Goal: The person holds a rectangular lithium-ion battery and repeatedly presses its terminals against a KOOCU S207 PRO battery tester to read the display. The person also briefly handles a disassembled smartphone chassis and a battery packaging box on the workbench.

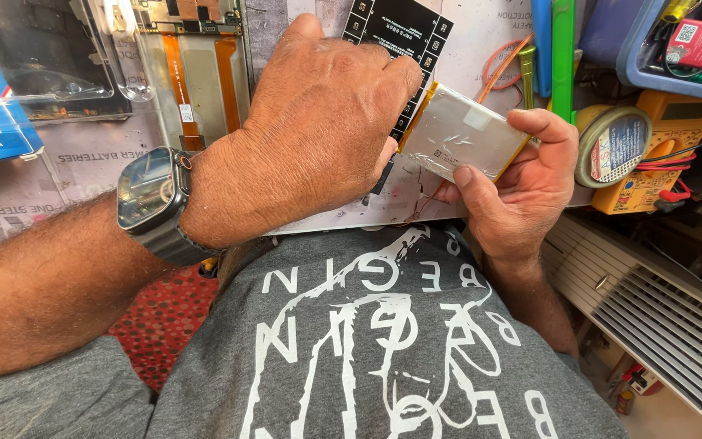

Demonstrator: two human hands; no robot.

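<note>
Nearest the camera is the person's grey printed shirt point(383, 349), and just above it both hands meet over the edge of the counter point(91, 154). The right hand point(522, 191) has its grip closed on a flat silver battery pouch point(461, 138) with yellow-taped edges, thumb across the near corner and fingers curled behind the far edge, so the pouch sits tilted and raised off the counter where its face can be seen. The left hand point(318, 134), with a smartwatch point(152, 199) on the wrist, arches over from the left; its fingertips press at the pouch's left edge, seemingly pinching there to steady or work that end (the fingertips are hidden under the knuckles, so I cannot tell how tight that grip is). A thin wire hangs from the pouch's lower edge.

Behind the hands lies a black printed sheet point(404, 36) on a pale mat. Further left an opened phone body point(197, 73) shows orange flex strips, beside clear plastic packaging. To the right sit a round tape roll point(615, 146) leaning on a yellow multimeter point(660, 154), and beyond them a blue tray point(639, 69) holding a red packet and assorted small tools
</note>
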